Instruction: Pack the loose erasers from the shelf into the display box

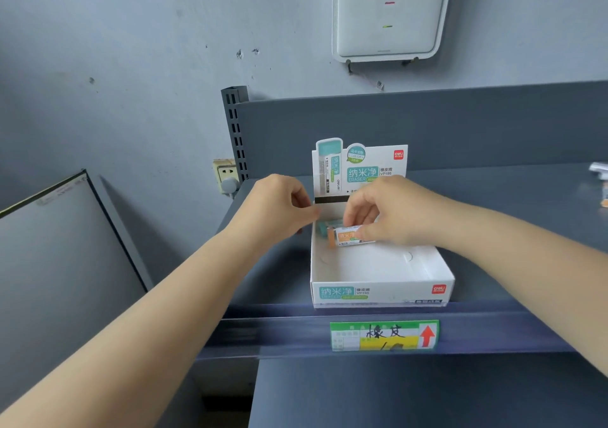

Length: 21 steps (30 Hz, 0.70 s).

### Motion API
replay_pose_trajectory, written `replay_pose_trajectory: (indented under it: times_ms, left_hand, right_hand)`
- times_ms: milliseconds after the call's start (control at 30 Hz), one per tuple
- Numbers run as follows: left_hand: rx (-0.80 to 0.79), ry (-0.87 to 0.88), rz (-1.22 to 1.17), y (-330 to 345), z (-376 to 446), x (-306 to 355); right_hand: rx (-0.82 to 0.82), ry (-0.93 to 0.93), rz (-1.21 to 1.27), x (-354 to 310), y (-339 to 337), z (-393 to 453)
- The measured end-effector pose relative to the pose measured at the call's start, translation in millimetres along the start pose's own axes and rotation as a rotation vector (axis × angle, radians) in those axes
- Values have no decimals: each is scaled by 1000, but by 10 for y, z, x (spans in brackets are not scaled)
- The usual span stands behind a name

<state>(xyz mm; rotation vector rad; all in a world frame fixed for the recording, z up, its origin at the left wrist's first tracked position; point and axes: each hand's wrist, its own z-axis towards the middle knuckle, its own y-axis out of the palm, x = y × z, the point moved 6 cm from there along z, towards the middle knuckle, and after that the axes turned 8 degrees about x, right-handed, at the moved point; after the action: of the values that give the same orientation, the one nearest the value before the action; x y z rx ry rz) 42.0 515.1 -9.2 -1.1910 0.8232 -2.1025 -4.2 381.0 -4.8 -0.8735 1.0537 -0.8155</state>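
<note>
Right hand [391, 213] pinching an orange-sleeved eraser [348, 237] low over the back left corner of the display box [378, 291], beside a teal eraser [325, 225]. Left hand [279, 207], fingers curled, gripping the box's left wall. Box at the shelf [493, 217] front edge, above the price tag [383, 335].

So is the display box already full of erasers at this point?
No: the display box shows mostly bare white floor, with only a teal eraser and the orange eraser under the right hand at its back.
</note>
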Motion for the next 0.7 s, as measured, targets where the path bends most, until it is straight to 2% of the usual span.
replay_pose_trajectory:
  times_ms: [133, 267, 433, 700]
  left_hand:
    - [-42, -38, -35, 48, 8, -45]
    - [-60, -66, -70, 59, 15, -62]
    - [-69, -61, -82, 58, 19, -41]
    - [-81, -61, -103, 74, 14, -53]
  right_hand:
    - [71, -6, -132, 24, -9, -14]
    - [28, 8, -252, 52, 13, -24]
    - [-11, 2, -201, 30, 66, 9]
    - [32, 0, -157, 44, 47, 20]
